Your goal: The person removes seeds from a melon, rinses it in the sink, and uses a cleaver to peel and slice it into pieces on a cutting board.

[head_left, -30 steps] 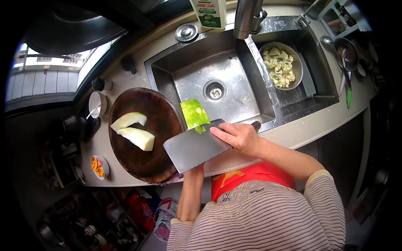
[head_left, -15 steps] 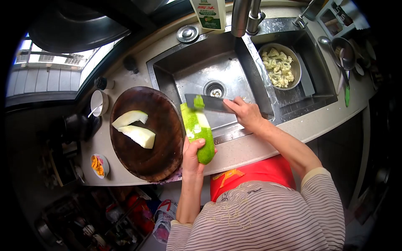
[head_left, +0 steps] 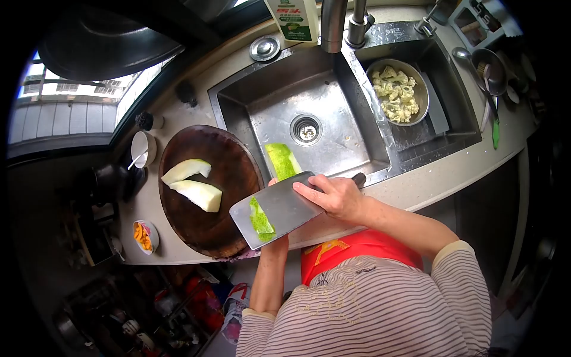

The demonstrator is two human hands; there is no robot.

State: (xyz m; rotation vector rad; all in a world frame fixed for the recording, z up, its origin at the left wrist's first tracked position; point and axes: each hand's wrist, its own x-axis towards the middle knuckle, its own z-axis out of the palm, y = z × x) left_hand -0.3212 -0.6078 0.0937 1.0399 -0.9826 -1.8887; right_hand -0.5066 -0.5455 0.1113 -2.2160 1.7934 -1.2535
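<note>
My right hand point(head_left: 334, 196) is closed on a cleaver point(head_left: 285, 205), with fingers lying along the broad blade near the handle. A strip of green peel point(head_left: 260, 220) sticks to the blade's face. Behind the blade, a green-skinned gourd point(head_left: 282, 160) with partly bared pale flesh pokes out over the sink's near left edge. My left hand point(head_left: 279, 244) is around the gourd; the blade hides most of its fingers and the gourd's lower part. Left of it, two pale gourd wedges point(head_left: 196, 195) lie on the round wooden chopping board point(head_left: 238, 172).
The double sink point(head_left: 279, 107) lies beyond my hands, with a tap point(head_left: 333, 30) above. A metal bowl of cauliflower point(head_left: 395, 95) stands in its right basin. A white bowl point(head_left: 141, 147) and a small bowl of orange pieces point(head_left: 144, 237) stand left of the board.
The cleaver has come from the gourd's far end back towards my body and now covers my left hand. Its blade has turned broadside up, with the peel still on it.
</note>
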